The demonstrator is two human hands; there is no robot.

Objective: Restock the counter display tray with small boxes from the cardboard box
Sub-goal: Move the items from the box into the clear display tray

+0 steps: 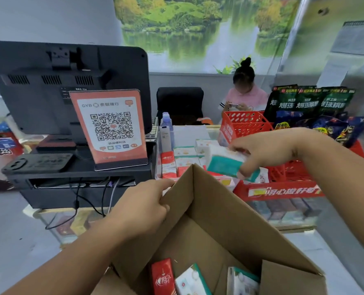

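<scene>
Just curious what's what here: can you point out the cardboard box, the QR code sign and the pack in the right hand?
cardboard box (230,211): head view, inner wall.
QR code sign (113,126): head view, code.
teal-and-white pack (223,165): head view, teal face.

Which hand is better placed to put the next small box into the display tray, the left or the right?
The right hand. It already holds a teal and white small box just above the display tray. The left hand grips the rim of the cardboard box, steadying it.
</scene>
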